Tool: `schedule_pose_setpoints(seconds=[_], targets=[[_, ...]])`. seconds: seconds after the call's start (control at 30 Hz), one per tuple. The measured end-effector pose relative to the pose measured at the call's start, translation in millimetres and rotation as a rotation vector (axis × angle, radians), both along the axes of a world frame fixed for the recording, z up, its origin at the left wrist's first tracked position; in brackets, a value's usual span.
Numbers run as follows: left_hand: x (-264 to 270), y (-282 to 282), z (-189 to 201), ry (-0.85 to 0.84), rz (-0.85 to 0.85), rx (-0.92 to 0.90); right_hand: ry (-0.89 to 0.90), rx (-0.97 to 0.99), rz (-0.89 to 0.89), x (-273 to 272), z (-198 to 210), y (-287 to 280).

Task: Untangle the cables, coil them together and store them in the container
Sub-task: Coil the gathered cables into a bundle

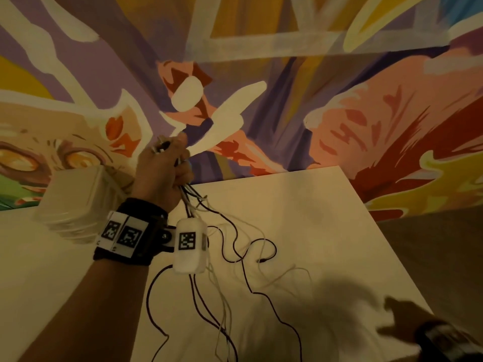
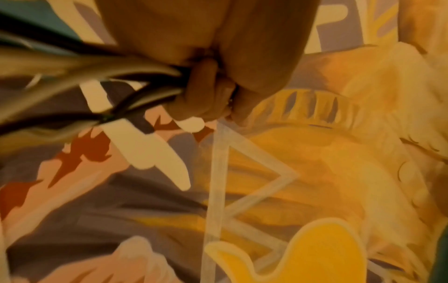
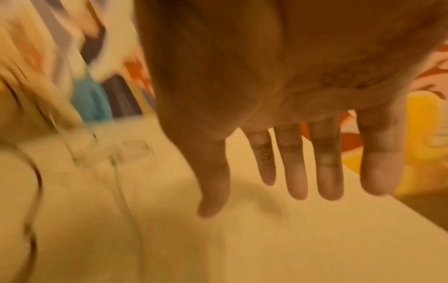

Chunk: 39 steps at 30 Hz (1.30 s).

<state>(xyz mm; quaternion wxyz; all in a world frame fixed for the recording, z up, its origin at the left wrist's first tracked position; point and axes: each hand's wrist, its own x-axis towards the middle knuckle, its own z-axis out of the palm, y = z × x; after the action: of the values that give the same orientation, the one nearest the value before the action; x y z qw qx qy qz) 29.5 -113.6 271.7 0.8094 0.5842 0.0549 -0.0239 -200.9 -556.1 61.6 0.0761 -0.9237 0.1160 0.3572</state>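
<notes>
My left hand [image 1: 167, 165] is raised above the table and grips a bunch of dark and white cables [image 1: 230, 241] near their plug ends. In the left wrist view the cables [image 2: 101, 76] run out of the curled fingers [image 2: 201, 99] to the left. From the fist the strands hang down and sprawl in loose loops over the white table [image 1: 326, 205]. My right hand [image 1: 407, 320] hovers low at the bottom right, in shadow. In the right wrist view its fingers [image 3: 295, 168] are spread straight above the table, holding nothing. A translucent plastic container [image 1: 75, 202] stands at the left.
A brightly painted mural wall [image 1: 339, 100] rises just behind the table. The table's right edge [image 1: 392, 257] drops to a dark floor. The wrist camera module [image 1: 190, 244] hangs over the cables below my left hand.
</notes>
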Motion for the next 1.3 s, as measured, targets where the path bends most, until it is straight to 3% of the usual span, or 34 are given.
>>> schedule_pose_setpoints(seconds=[0.1, 0.17, 0.2, 0.27, 0.4, 0.47, 0.6, 0.8, 0.97, 1.17, 1.3], targets=[[-11, -18, 2, -0.026, -0.149, -0.036, -0.397, 0.238, -0.094, 65, 93, 83], [-21, -32, 3, -0.036, -0.237, -0.078, -0.807, 0.553, -0.161, 103, 131, 132], [-26, -40, 2, -0.030, -0.278, -0.104, -0.875, 0.748, -0.175, 118, 153, 162], [-36, -54, 2, -0.007, -0.331, -0.150, -0.825, 1.011, -0.075, 139, 174, 212], [-44, -54, 8, -0.035, -0.305, -0.167, -0.545, 1.171, 0.079, 153, 186, 271], [-41, -40, 11, -0.062, -0.268, -0.172, -0.519, 1.153, 0.127, 148, 183, 279], [-40, -24, 4, 0.002, -0.179, -0.274, -0.675, 0.905, 0.319, 145, 174, 284], [-40, -27, -21, 0.179, -0.024, -0.475, -0.630, 0.670, 0.365, 145, 164, 273], [-43, -29, -44, 0.205, 0.042, -0.526, -0.581, 0.656, 0.377, 144, 164, 267], [-47, -33, -44, 0.103, 0.200, -0.512, -0.563, 0.647, 0.338, 139, 158, 273], [-50, -36, -47, 0.125, 0.223, -0.451, -0.501, 0.667, 0.332, 138, 161, 276]])
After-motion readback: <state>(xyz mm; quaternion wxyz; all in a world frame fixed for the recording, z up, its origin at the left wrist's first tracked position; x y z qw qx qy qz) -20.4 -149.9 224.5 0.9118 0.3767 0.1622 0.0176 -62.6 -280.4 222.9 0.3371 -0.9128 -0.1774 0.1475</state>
